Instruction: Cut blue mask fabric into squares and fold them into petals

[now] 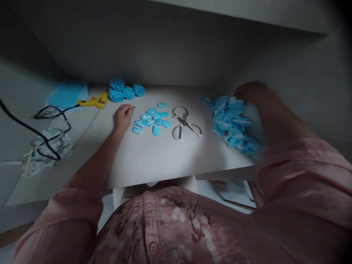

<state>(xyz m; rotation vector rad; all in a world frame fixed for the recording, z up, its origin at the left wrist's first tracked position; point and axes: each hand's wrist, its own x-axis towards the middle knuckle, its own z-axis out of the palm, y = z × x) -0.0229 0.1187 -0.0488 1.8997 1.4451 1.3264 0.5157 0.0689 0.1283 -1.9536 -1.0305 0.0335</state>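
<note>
My left hand point(124, 114) rests on the table with its fingers curled together, and nothing shows in them. Just to its right lie several small cut blue pieces point(150, 119), some showing white undersides. My right hand point(249, 91) is at the far edge of a heap of blue-and-white strips point(231, 119); its fingers are blurred and partly hidden. Between the cut pieces and the heap lie white-handled scissors point(184, 124), blades spread apart. Beyond my left hand sit several blue rosettes like fabric or paper roses point(128, 92).
A yellow glue gun point(101, 100) lies at the left, its black cord point(30, 128) looping over the table point(154, 161). Behind it is a flat blue sheet point(67, 95). White scraps point(52, 146) are piled at the left. Walls enclose the table's back and sides.
</note>
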